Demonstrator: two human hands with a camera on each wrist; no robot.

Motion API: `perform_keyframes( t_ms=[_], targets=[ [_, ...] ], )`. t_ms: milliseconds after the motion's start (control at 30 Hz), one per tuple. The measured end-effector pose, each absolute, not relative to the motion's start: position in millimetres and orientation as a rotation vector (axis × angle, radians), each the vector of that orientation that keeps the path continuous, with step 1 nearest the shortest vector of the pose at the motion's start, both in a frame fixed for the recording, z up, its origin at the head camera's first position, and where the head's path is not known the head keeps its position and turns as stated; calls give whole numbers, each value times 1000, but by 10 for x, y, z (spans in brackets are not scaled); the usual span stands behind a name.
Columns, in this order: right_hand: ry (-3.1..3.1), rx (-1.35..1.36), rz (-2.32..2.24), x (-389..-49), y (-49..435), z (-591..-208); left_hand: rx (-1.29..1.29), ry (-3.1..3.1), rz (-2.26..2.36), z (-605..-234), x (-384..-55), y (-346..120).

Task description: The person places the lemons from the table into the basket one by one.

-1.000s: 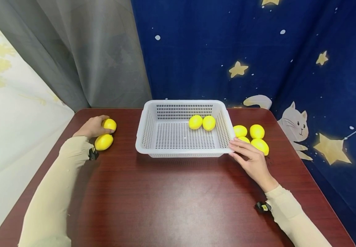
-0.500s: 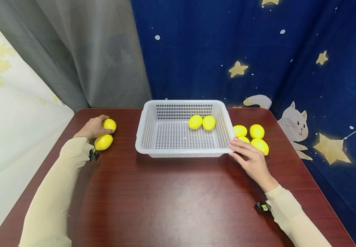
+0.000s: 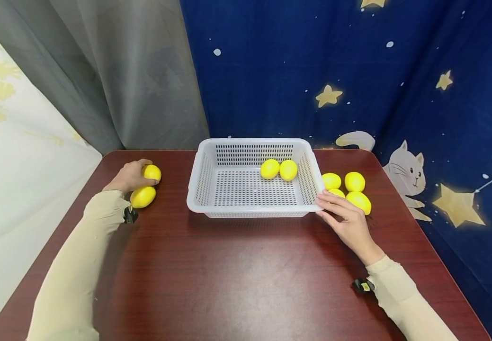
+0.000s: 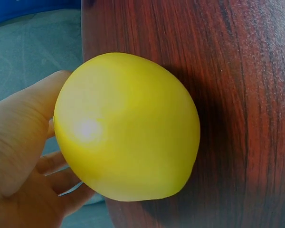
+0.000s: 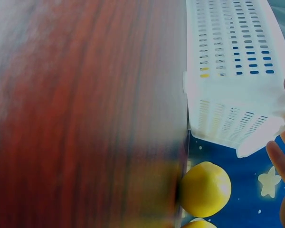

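My left hand (image 3: 129, 176) grips a yellow lemon (image 3: 154, 173) at the table's far left, with thumb and fingers around it. In the left wrist view that lemon (image 4: 128, 128) covers much of the hand. A second lemon (image 3: 143, 197) lies just nearer, beside the hand. At the middle back stands a white perforated plastic basket (image 3: 252, 209) with two lemons (image 3: 270, 169) inside. My right hand (image 3: 350, 227) holds the basket's front right corner, thumb at the front and fingers along the right side; the right wrist view shows this corner (image 5: 270, 123).
Several lemons (image 3: 354, 182) lie on the table right of the basket, one partly hidden behind the right fingers. The dark red wooden table (image 3: 228, 270) ends at the back against a grey curtain (image 3: 152, 85) and a blue starry curtain (image 3: 271, 71).
Almost nothing differs. The left forearm has shifted very slightly; both hands keep their hold, and the lemons and basket stay in place.
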State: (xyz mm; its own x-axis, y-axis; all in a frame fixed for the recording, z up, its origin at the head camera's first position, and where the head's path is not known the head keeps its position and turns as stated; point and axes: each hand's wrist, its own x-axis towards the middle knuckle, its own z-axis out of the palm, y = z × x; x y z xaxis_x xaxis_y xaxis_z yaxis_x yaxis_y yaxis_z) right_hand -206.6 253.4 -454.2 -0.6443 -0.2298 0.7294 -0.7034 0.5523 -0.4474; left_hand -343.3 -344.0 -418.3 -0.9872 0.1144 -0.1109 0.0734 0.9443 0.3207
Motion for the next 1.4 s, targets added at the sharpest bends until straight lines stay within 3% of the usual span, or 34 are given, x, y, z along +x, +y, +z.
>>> perform_keyframes(
  t_ms=[1400],
  targets=[
    [-2195, 746, 997, -2065, 2562, -4561, 259, 3098, 558, -4009, -3497, -3226]
  ],
)
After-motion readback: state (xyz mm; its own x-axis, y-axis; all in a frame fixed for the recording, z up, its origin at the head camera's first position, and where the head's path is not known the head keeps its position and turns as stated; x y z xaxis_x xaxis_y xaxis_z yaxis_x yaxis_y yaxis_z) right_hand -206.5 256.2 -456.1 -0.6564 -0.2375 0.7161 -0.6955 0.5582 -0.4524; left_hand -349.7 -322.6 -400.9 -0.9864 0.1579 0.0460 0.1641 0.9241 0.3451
